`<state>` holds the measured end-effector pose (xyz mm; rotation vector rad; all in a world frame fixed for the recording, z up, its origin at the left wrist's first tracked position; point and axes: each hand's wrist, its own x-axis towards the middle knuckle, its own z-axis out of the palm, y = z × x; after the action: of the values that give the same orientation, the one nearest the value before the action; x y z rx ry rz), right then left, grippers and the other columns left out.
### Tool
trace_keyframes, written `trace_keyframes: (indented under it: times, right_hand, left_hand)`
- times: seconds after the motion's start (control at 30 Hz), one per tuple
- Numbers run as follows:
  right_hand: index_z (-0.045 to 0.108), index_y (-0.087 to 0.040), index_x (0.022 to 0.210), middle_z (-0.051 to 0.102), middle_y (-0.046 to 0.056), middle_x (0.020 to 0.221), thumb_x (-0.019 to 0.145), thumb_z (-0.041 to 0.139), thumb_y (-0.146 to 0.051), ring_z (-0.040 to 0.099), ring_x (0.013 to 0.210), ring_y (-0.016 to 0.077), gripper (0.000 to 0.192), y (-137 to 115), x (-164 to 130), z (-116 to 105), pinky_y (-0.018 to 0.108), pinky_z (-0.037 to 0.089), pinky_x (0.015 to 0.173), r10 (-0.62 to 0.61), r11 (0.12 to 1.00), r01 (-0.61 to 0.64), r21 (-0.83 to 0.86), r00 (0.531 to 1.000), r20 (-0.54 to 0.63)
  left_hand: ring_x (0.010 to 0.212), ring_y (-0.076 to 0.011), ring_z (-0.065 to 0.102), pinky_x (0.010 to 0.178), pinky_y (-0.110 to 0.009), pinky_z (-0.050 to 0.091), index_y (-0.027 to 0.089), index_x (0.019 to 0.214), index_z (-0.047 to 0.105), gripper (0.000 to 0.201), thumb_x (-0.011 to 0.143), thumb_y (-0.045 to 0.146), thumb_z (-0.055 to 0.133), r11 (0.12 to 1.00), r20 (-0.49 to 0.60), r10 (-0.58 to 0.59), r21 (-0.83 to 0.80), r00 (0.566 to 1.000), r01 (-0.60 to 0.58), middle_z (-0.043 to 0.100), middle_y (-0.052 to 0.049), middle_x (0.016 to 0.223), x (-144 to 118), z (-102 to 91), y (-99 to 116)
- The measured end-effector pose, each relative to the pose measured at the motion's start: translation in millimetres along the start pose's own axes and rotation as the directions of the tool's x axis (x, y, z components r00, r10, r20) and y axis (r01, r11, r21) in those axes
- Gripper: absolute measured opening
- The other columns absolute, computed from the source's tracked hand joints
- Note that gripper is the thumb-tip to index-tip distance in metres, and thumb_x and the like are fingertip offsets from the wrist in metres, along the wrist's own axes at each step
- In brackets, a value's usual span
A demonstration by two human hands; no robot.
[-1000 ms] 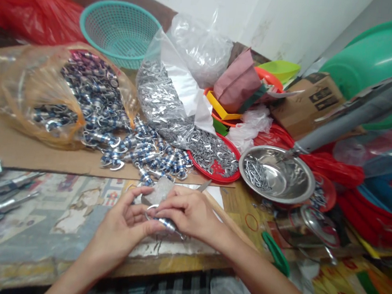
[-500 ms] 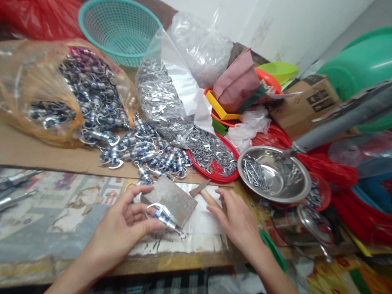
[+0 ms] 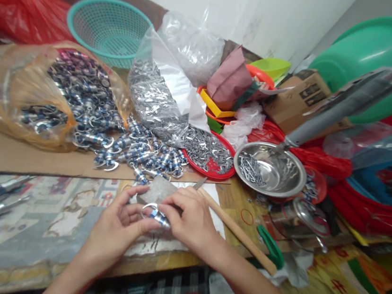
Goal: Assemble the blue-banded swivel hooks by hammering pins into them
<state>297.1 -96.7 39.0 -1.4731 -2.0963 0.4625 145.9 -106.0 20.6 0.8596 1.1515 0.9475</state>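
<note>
Between the thumb and fingers of my left hand [image 3: 125, 217] is a small blue-and-silver metal fitting with a curved silver hook [image 3: 159, 216]. My right hand [image 3: 189, 215] has its fingertips closed on the fitting's right end, which they partly hide. Both hands are over a grey metal block [image 3: 160, 189] on white paper, its right side covered by my right hand. Just right of that hand lies a tool with a long wooden handle [image 3: 238, 233] and a tapered metal end [image 3: 199, 182].
Similar fittings [image 3: 141, 152] spill from an orange plastic bag [image 3: 10, 91] at the back left. Beyond the block, small metal pieces fill a red tray [image 3: 227, 170]. Pins lie in a steel bowl [image 3: 287, 177], with a grey tool handle [image 3: 344, 105] above it. A teal basket [image 3: 107, 26] stands behind.
My right hand has left the wooden handle and moved left to the fitting, closing its fingertips on it. My left hand still holds the fitting. The view has shifted slightly.
</note>
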Motion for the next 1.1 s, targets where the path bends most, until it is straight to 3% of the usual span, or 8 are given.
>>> trace_keyframes:
  times: [0.23, 0.33, 0.43, 0.5, 0.63, 0.77, 0.97, 1.1]
  right_hand:
    - [0.061, -0.019, 0.068, 0.060, 0.002, 0.069, 0.079, 0.052, -0.019, 0.053, 0.068, 0.0163, 0.014, -2, -7, 11, 0.027, 0.034, 0.061, -0.105, 0.978, 0.097, -0.182, 0.994, -0.035]
    - [0.062, -0.018, 0.071, 0.061, 0.002, 0.069, 0.082, 0.050, -0.017, 0.055, 0.067, 0.0143, 0.017, -1, -5, 8, 0.024, 0.038, 0.059, -0.133, 0.990, 0.131, -0.051, 0.991, -0.031]
    - [0.063, -0.019, 0.079, 0.063, 0.002, 0.076, 0.085, 0.046, -0.017, 0.058, 0.073, 0.0132, 0.017, 16, -10, -8, 0.023, 0.042, 0.067, -0.051, 0.990, 0.075, 0.117, 0.978, -0.202]
    - [0.061, -0.018, 0.087, 0.063, 0.004, 0.082, 0.085, 0.047, -0.022, 0.058, 0.078, 0.0156, 0.014, 38, -20, -23, 0.026, 0.043, 0.071, 0.081, 0.996, -0.065, 0.061, 0.950, -0.302]
    - [0.055, -0.018, 0.109, 0.060, 0.008, 0.093, 0.078, 0.057, -0.032, 0.057, 0.085, 0.0223, 0.034, 83, -46, -39, 0.032, 0.044, 0.072, 0.259, 0.929, -0.264, -0.258, 0.964, -0.053]
    - [0.058, -0.017, 0.099, 0.059, 0.006, 0.085, 0.085, 0.046, -0.028, 0.059, 0.080, 0.0194, 0.021, 94, -58, -37, 0.030, 0.044, 0.070, 0.318, 0.917, -0.293, -0.272, 0.947, 0.051]
    - [0.054, -0.019, 0.103, 0.063, 0.004, 0.095, 0.082, 0.054, -0.023, 0.060, 0.085, 0.0162, 0.021, 53, -62, -43, 0.024, 0.045, 0.073, 0.117, 0.987, -0.130, -0.094, 0.985, -0.129]
    - [0.047, -0.023, 0.120, 0.064, 0.003, 0.092, 0.085, 0.049, -0.013, 0.060, 0.079, 0.0143, 0.037, 32, -67, -46, 0.023, 0.044, 0.069, -0.153, 0.971, 0.126, -0.202, 0.980, -0.126]
  left_hand:
    - [0.066, -0.0163, 0.065, 0.063, -0.026, 0.053, 0.017, 0.113, 0.041, 0.069, 0.053, 0.022, 0.076, 1.000, 0.008, 0.002, -0.027, 1.000, -0.002, 0.068, 0.002, 0.064, 4, -1.5, -5]
    - [0.066, -0.0167, 0.065, 0.062, -0.026, 0.053, 0.017, 0.112, 0.042, 0.069, 0.052, 0.022, 0.077, 1.000, 0.005, 0.005, -0.024, 1.000, -0.005, 0.068, 0.002, 0.063, 4, -1.6, -6]
    - [0.065, -0.0160, 0.065, 0.060, -0.025, 0.053, 0.017, 0.111, 0.043, 0.069, 0.052, 0.022, 0.077, 1.000, -0.009, -0.005, -0.029, 1.000, 0.004, 0.067, 0.002, 0.064, 4, -1.0, -5]
    - [0.063, -0.0152, 0.064, 0.059, -0.023, 0.052, 0.017, 0.111, 0.043, 0.070, 0.051, 0.021, 0.077, 0.999, -0.015, -0.017, -0.033, 1.000, 0.016, 0.067, 0.003, 0.063, 4, -0.5, -3]
    - [0.063, -0.0139, 0.064, 0.059, -0.021, 0.051, 0.017, 0.110, 0.044, 0.070, 0.049, 0.021, 0.078, 0.999, -0.018, -0.016, -0.035, 1.000, 0.015, 0.067, 0.003, 0.062, 4, -0.6, -3]
    - [0.063, -0.0137, 0.064, 0.060, -0.021, 0.052, 0.019, 0.110, 0.045, 0.068, 0.051, 0.023, 0.078, 0.999, -0.022, -0.010, -0.033, 1.000, 0.010, 0.067, 0.004, 0.062, 3, -0.8, -4]
    - [0.062, -0.0140, 0.064, 0.058, -0.021, 0.051, 0.018, 0.112, 0.044, 0.070, 0.051, 0.023, 0.078, 1.000, -0.022, -0.019, -0.025, 1.000, 0.018, 0.067, 0.004, 0.061, 2, 0.7, -1]
    - [0.061, -0.0128, 0.064, 0.058, -0.019, 0.050, 0.018, 0.112, 0.044, 0.068, 0.052, 0.022, 0.077, 1.000, -0.023, -0.022, -0.023, 0.999, 0.021, 0.068, 0.004, 0.062, 1, 2.1, 2]
